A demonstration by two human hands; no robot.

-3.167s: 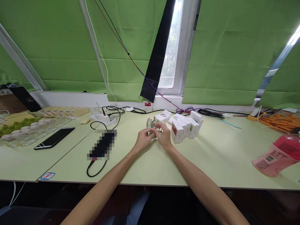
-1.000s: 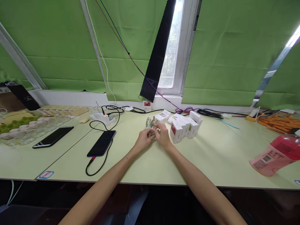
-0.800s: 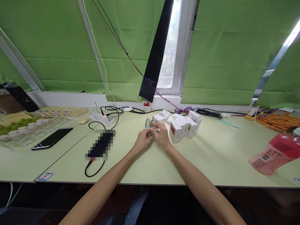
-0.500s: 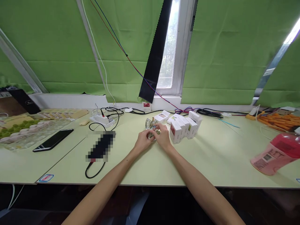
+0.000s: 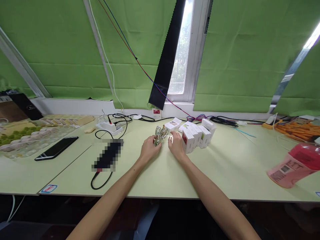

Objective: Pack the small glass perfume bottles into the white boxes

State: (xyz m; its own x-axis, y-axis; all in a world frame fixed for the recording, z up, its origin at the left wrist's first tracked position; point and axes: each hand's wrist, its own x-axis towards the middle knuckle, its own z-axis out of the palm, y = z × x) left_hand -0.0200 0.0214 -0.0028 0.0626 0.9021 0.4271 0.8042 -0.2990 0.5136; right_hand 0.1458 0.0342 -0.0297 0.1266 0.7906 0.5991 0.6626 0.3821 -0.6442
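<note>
The small clear glass bottle [image 5: 158,142] is pinched in my left hand [image 5: 149,149], left of my loosely spread right hand [image 5: 177,145], in from the pale green surface's [image 5: 155,180] near edge.

Both forearms [image 5: 126,182] extend forward, left hand [image 5: 150,149] and right hand [image 5: 177,146] apart (fingers curled).

Pink bottle [image 5: 287,168], black phone [image 5: 57,148], green curtains [image 5: 237,60], white power strip [image 5: 107,126]

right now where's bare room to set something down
Bare tabletop spreads between the right forearm, white boxes and pink bottle; a smaller patch separates the left forearm from the black cable. It is crowded where the glass bottles sit by the left hand.
</note>
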